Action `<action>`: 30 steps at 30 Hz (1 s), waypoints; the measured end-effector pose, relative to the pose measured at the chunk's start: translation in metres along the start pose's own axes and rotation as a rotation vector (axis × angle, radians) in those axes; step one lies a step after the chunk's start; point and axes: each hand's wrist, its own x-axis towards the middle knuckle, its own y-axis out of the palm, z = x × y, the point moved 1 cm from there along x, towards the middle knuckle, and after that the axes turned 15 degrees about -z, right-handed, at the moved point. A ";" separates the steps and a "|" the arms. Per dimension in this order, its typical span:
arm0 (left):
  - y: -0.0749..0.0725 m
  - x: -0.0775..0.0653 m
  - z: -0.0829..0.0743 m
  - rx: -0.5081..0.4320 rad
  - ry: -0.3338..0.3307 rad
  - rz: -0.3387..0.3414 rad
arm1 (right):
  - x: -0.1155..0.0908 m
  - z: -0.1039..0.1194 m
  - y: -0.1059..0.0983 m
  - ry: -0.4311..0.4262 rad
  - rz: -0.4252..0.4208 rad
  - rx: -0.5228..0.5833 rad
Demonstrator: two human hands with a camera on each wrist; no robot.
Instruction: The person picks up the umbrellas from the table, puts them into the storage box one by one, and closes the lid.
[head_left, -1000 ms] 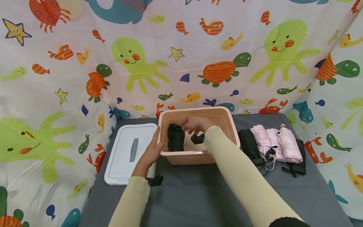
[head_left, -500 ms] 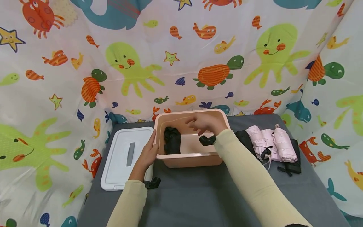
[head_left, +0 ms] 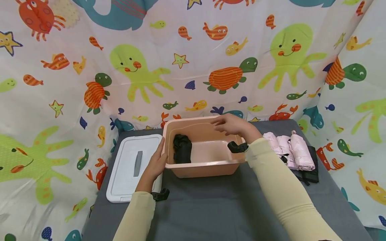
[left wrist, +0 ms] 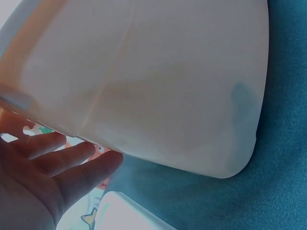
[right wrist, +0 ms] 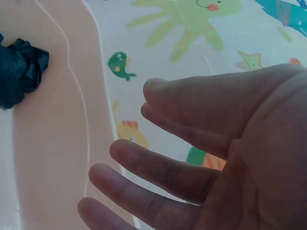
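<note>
A peach plastic bin [head_left: 208, 170] stands at the middle of the table's far side. My left hand [head_left: 155, 165] rests against its left side, and the left wrist view shows straight fingers [left wrist: 91, 175] touching the outer wall. A rolled black fabric bundle [head_left: 182, 150] lies inside at the bin's left end. My right hand [head_left: 236, 125] hovers over the right end of the bin, near the back rim, holding nothing. Its fingers [right wrist: 163, 170] are spread and loosely bent in the right wrist view.
A white lid [head_left: 123, 170] with a grey handle lies left of the bin. To the right are several rolled pink bundles [head_left: 302, 154] and a black one [head_left: 313, 167], partly behind my right arm. A sea-animal curtain [head_left: 193, 50] hangs behind the grey table [head_left: 208, 207].
My right hand has come up out of the bin, away from the black bundle, and moved right, empty. My left hand stays at the bin's left side. The view has shifted slightly.
</note>
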 end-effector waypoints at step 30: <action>0.000 0.003 0.003 -0.033 -0.008 0.023 | -0.035 -0.079 -0.051 0.076 -0.156 0.031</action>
